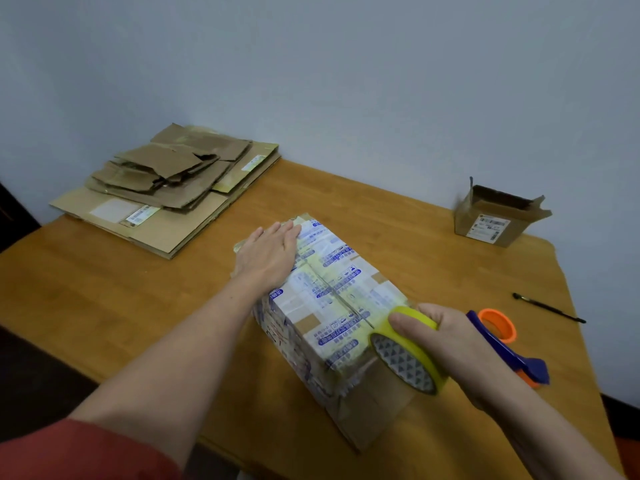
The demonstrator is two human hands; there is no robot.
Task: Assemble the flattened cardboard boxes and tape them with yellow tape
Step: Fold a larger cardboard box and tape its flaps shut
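**Item under work.** 1 printed cardboard box (332,292) lay lengthwise at the middle of the counter (104,289). Its top flaps were closed and met in a seam along its length.

**Grips.** The left grip (268,252) lay flat with straight fingers, pressing the far end of the box top. The right grip (446,344) was curled round the roll of yellow tape (405,362), thumb over the rim. The roll sat at the near top edge of the box, on the seam line. Yellowish tape showed along the seam; whether it joined the roll could not be told.

**Other items.** A stack of flattened boxes (166,188) sat at the far left corner. 1 small open box (498,220) stood at the far right. A blue and orange tape dispenser (498,337) lay just beside the right grip, and a black pen (549,308) lay beyond it.

**Assessment.** The step in hand appeared to be sealing the top seam of this box. The next move would likely call for keeping the flaps pressed down, carrying the tape over the near edge and severing it cleanly. The stack indicated that most of the task remained.
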